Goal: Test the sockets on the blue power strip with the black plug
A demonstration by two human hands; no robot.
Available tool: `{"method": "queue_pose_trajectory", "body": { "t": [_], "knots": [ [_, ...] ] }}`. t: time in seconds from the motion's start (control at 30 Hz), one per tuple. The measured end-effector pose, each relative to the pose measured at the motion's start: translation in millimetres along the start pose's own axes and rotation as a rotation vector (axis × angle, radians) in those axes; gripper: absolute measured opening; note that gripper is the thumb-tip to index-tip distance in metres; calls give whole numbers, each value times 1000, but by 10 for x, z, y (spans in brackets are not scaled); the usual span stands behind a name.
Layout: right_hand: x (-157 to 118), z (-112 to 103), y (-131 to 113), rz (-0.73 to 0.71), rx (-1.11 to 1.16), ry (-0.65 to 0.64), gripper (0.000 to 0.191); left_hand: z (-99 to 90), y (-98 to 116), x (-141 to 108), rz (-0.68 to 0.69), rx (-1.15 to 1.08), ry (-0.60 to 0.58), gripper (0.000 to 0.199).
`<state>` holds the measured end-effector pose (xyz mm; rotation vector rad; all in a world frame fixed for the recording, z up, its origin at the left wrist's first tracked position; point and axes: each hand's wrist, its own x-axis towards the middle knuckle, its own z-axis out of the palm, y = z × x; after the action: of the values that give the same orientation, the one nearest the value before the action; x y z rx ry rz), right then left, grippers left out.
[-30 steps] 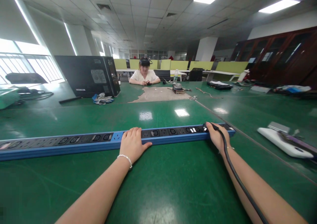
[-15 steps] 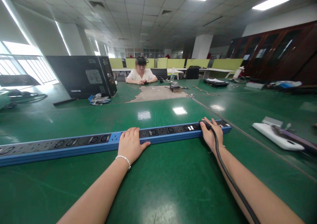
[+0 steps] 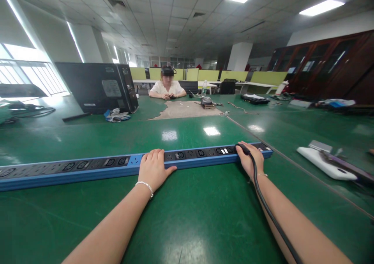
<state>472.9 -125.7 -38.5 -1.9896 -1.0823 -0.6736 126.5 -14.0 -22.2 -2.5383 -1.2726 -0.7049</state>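
Observation:
A long blue power strip with rows of black sockets lies across the green table. My left hand is wrapped over its middle, fingers on the far side and thumb along the near side. Close to the strip's right end, my right hand grips a black power plug that sits at a socket. How deep the plug goes in is hidden by my fingers. From the plug a thick black cable runs down along my right forearm and out of the bottom of the view.
Work gloves lie by a black computer case at the back left. Opposite me a person sits at the table. A white device lies on the right. Farther off stand a bottle and a black tray.
The view has shifted very slightly. My right hand's fingers have drawn in closer around the plug; my left hand stays on the strip.

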Motion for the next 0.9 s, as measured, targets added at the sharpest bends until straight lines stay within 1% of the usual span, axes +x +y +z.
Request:
{"method": "queue_pose_trajectory", "body": {
  "t": [0.07,0.13,0.2,0.27,0.3,0.33,0.37,0.47,0.5,0.53,0.57,0.63,0.7,0.77,0.83,0.9],
  "knots": [
    [18,-25,-4,-18,-32,43,40,2,-2,1,-3,-5,1,64],
    [32,-56,-17,-4,-101,52,40,1,-2,2,-5,-8,-2,64],
    [36,-82,-37,15,-151,-2,39,-3,0,3,-6,-7,-5,64],
    [41,-101,-61,30,-136,-67,38,-8,3,2,-5,-7,-8,64],
    [48,-111,-72,42,-99,-79,37,-10,5,1,-5,-7,-10,64],
    [61,-124,-82,69,-49,-57,38,-11,6,1,-5,-8,-11,64],
    [78,-140,-93,120,2,10,38,-12,6,0,-5,-7,-11,64],
    [140,-204,-148,328,129,322,42,-13,8,0,-5,-8,-7,64],
    [151,-223,-182,365,168,379,43,-13,8,1,-2,-9,-5,63],
    [151,-236,-228,355,215,360,41,-13,8,1,1,-10,-4,63],
    [139,-240,-285,319,269,288,40,-13,8,1,4,-11,-4,63],
    [86,-223,-434,232,364,102,38,-13,8,0,7,-16,-5,62],
    [15,-179,-607,187,450,-62,38,-12,7,-2,2,-19,-4,63],
    [-51,-128,-769,138,525,-196,34,-11,6,-3,-2,-21,-3,63],
    [-100,-87,-889,79,543,-278,30,-8,6,-1,-3,-20,-7,63],
    [-129,-66,-956,38,499,-310,28,-6,8,2,-5,-17,-11,64]
  ]
}}
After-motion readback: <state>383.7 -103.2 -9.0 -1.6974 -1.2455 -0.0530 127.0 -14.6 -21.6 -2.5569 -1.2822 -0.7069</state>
